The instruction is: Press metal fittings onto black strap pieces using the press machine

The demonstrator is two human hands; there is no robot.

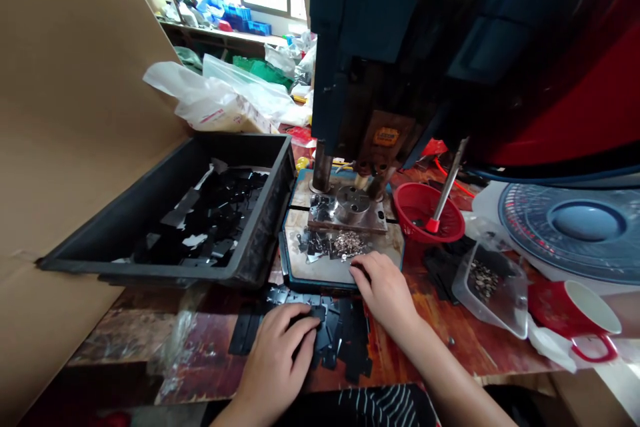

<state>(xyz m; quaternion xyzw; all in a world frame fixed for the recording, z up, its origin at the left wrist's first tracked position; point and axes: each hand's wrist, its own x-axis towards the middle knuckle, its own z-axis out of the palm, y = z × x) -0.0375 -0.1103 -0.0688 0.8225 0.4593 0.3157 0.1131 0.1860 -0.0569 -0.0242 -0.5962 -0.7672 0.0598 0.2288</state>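
Note:
My left hand [281, 348] is closed at the fingertips on a thin black plate [316, 313], just above a spread of similar black plates [327, 333] on the wooden bench. At the front of the press base [320, 271], my right hand [385, 287] has its fingers curled in beside a heap of small shiny metal parts [349, 242], which look like rivets. Whatever those fingertips hold is too small to make out. Behind the heap, a round metal die [353, 203] sits on a steel block under the blue press [370, 27].
To the left stands a black bin [250, 240] with black plates inside, beside a cardboard wall [75, 100]. On the right are a red basket [453, 217] with a metal-handled tool, a clear tub [507, 310] of small metal parts, a red mug [555, 307] and a fan [585, 220].

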